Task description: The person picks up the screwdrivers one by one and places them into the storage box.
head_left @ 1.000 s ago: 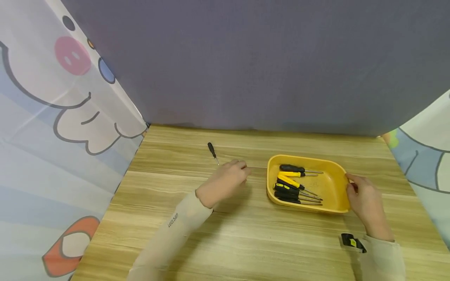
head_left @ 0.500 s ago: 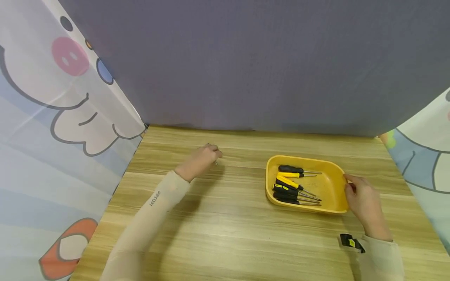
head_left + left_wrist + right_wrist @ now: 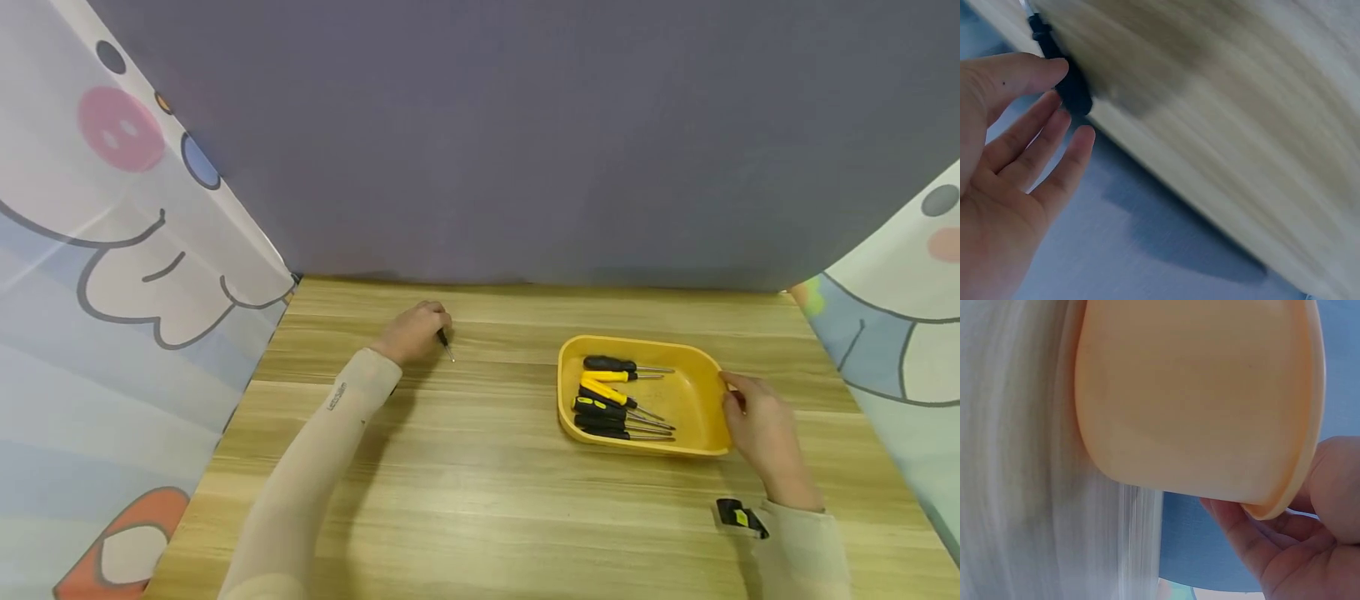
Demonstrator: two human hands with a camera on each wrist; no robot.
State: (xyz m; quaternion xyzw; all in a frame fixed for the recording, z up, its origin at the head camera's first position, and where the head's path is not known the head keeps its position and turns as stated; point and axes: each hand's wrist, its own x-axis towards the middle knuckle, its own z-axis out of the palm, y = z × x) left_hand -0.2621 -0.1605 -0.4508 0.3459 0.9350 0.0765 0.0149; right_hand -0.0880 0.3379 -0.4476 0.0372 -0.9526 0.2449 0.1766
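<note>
My left hand (image 3: 414,332) pinches a small black-handled screwdriver (image 3: 1063,75) between thumb and fingertips, near the back of the table. Its thin metal shaft points forward-right and down in the head view. On the right, my right hand (image 3: 767,429) grips the right rim of a yellow plastic bin (image 3: 697,408), thumb on one side of the rim and fingers on the other in the right wrist view. Several screwdrivers lie in the bin's left part, among them a black one (image 3: 609,363) and a yellow-handled one (image 3: 607,390), shafts pointing right.
The wooden table (image 3: 465,483) ends at a grey panel (image 3: 480,150) behind. Cartoon-printed curtains (image 3: 60,350) hang at both sides. A black strap with a yellow mark (image 3: 741,517) is by the right sleeve.
My left hand has moved left and back to the screwdriver lying on the table and now pinches it. My right hand stays on the bin's rim. The view has shifted slightly.
</note>
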